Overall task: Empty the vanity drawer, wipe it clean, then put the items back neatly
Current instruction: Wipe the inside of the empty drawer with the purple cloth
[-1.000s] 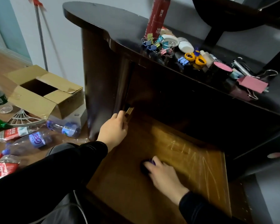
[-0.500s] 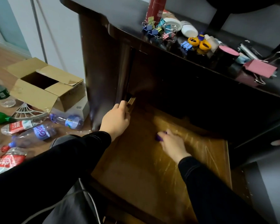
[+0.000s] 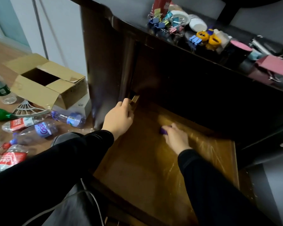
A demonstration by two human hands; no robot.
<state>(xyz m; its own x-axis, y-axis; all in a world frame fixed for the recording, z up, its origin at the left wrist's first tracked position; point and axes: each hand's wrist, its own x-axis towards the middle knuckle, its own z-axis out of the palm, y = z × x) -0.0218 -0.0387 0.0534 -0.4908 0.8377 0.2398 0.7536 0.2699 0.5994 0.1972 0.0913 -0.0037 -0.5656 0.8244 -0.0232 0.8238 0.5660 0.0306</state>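
- Drawer (image 3: 137, 168): wood, amber-brown bottom, smooth with a low sheen. Pale streaks catch the light on its right half.
- Vanity top (image 3: 134, 20): dark, high gloss. It mirrors what stands on it.
- Binder clips (image 3: 165, 22): coloured painted bodies and bare shiny wire handles, metal by the look.
- Cloth (image 3: 162, 131) under my right hand (image 3: 176, 137): purple and matt, weave too blurred to tell.
- My sleeves (image 3: 64, 157): black cloth, matt, with a stitched line near the left cuff.
- Cardboard box (image 3: 39, 88): brown and matt, creased at the flaps.
- Bottles (image 3: 39, 131): clear plastic, crumpled, with glossy printed labels.
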